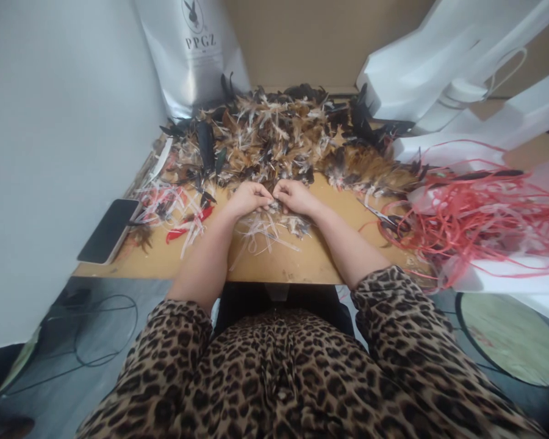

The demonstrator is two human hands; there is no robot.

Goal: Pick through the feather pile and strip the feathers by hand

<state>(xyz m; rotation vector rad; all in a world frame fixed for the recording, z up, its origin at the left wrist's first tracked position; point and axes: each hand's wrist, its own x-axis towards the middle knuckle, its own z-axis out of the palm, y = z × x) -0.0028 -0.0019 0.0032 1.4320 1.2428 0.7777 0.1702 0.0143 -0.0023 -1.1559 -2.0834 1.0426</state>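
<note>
My left hand (251, 199) and my right hand (294, 196) meet in the middle of the table, each with thumb and finger pinched together. Between the fingertips is the pale lower end of a small bunch of feathers (274, 206), mostly covered by the hands. Thin white ribbon strips (260, 235) lie spread just below it on the wood. Close under my right hand rests a small clump of feather bits (298, 225). Right behind the hands rises a wide heap of brown, black and white feathers (274, 137).
A phone (110, 231) lies at the left edge, near red and white ribbon scraps (165, 204). On the right are scissors (387, 219) beside a tangled pile of red ribbon (489, 219). A silver bag (201, 67) stands behind the feathers, and a white machine (439, 67) is at back right.
</note>
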